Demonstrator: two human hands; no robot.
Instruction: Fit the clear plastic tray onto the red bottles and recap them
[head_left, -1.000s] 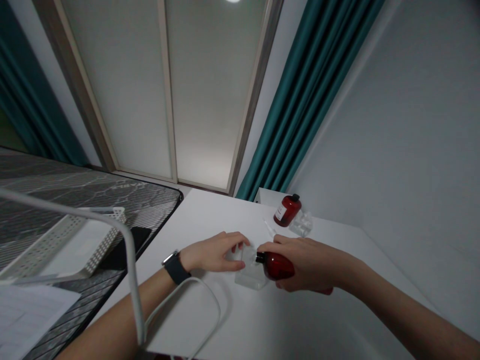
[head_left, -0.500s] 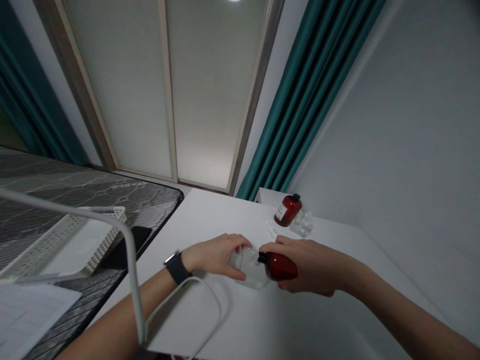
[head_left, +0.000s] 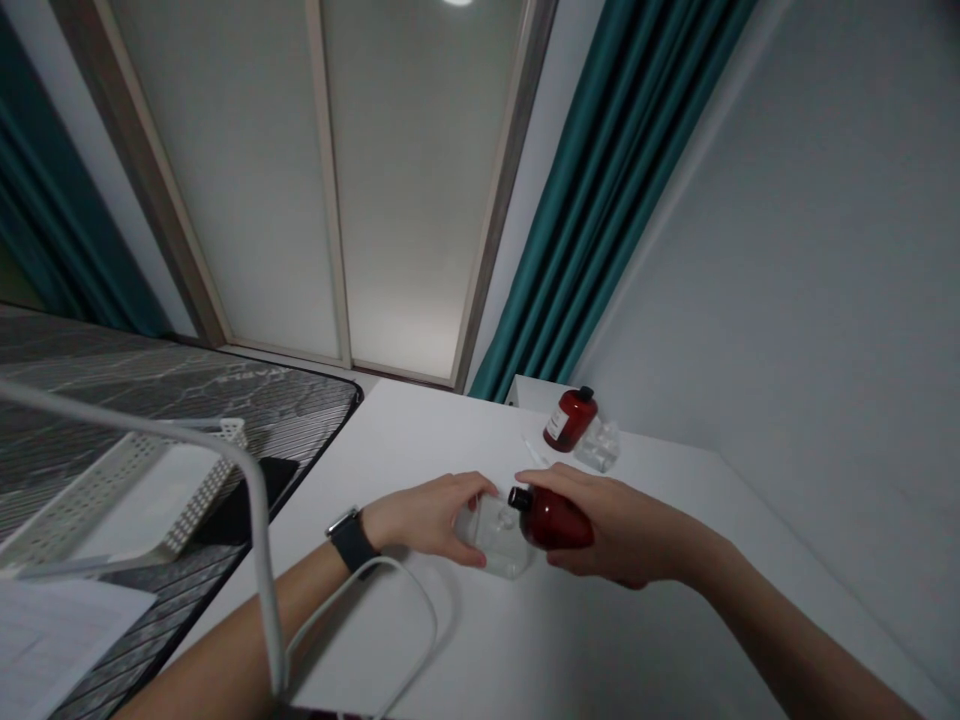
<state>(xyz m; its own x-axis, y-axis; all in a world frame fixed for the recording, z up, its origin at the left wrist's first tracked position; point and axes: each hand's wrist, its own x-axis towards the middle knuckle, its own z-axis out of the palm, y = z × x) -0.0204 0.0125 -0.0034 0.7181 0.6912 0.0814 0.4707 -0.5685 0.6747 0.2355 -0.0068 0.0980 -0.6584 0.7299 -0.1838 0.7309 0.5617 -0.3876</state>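
Note:
A clear see-through container (head_left: 504, 545) rests on the white table (head_left: 420, 425). My left hand (head_left: 444, 518), with a dark-banded watch (head_left: 350, 540) on its wrist, grips its left side between thumb and fingers. In my right hand (head_left: 619, 515) is a dark red bottle (head_left: 556, 520), tilted onto its side, its black neck pointing left over the container. Whether liquid runs from it I cannot tell. Behind my right hand stands a second red bottle (head_left: 570, 420) with a white label and black cap, touching a clear plastic piece (head_left: 598, 445).
A white cable (head_left: 427, 600) loops over the table near my left forearm. To the left, a white perforated basket (head_left: 187, 510), a black flat object (head_left: 277, 480) and paper (head_left: 67, 640) lie on a grey patterned surface. A white curved bar (head_left: 259, 500) crosses the left foreground.
My right hand has raised the bottle's neck slightly, away from the container. My left hand keeps its hold. The whole view has shifted a little.

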